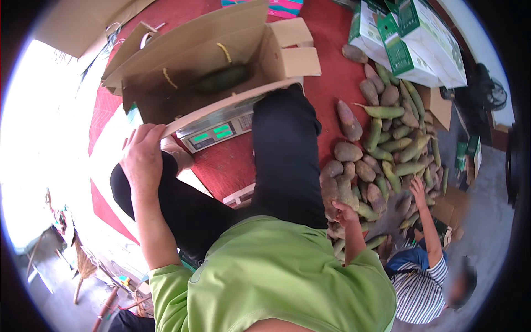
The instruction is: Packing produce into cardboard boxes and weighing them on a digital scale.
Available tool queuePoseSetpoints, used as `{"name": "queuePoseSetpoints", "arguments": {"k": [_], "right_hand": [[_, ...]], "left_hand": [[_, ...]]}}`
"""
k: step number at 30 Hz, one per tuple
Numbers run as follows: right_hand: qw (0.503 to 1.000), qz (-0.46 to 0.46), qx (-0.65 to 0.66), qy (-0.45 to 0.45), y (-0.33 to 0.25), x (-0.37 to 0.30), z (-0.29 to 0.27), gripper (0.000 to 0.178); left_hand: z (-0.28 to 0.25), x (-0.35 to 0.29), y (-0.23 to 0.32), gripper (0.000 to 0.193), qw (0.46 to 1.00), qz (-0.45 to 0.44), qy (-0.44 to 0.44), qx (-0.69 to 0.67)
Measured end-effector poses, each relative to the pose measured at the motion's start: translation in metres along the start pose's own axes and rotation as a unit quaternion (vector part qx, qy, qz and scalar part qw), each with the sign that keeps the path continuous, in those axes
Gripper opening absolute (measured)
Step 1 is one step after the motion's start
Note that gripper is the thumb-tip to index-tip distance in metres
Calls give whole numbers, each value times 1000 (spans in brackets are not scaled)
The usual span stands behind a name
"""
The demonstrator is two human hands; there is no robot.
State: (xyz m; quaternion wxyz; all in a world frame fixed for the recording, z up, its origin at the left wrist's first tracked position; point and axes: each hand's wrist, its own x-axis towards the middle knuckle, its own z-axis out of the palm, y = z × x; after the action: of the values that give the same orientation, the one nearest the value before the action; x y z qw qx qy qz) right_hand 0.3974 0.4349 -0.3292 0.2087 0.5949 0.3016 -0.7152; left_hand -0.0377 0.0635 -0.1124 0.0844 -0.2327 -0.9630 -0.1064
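Note:
A brown cardboard box point(204, 105) with raised flaps stands before my knees, with one dark green root vegetable point(222, 79) lying inside. My left hand point(142, 157) is closed over the near flap's left corner. Under the box sits a digital scale point(217, 134) with lit green displays. To my right, my right hand point(345, 213) is closed at the edge of a large heap of green and purplish-brown radishes point(387, 145). Its fingers appear to be round a radish point(347, 195), though the grip is partly hidden.
A co-worker in a striped shirt point(418, 293) reaches a hand point(418, 191) into the heap's far right side. White and green cartons point(409, 41) are stacked at the back right. Red cloth point(326, 61) covers the floor. A broom point(83, 265) stands at lower left.

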Motion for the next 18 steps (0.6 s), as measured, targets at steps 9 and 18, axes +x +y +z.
{"name": "queuePoseSetpoints", "arguments": {"k": [9,18], "right_hand": [[892,-404,-203,-5,-202,-104,123,63],[701,-451,-536,-131,-319,-192,353,73]], "left_hand": [[-5,-3,-7,23,999,32,18,2],[-9,-3,-8,21,999,45,-9,-5]]}}
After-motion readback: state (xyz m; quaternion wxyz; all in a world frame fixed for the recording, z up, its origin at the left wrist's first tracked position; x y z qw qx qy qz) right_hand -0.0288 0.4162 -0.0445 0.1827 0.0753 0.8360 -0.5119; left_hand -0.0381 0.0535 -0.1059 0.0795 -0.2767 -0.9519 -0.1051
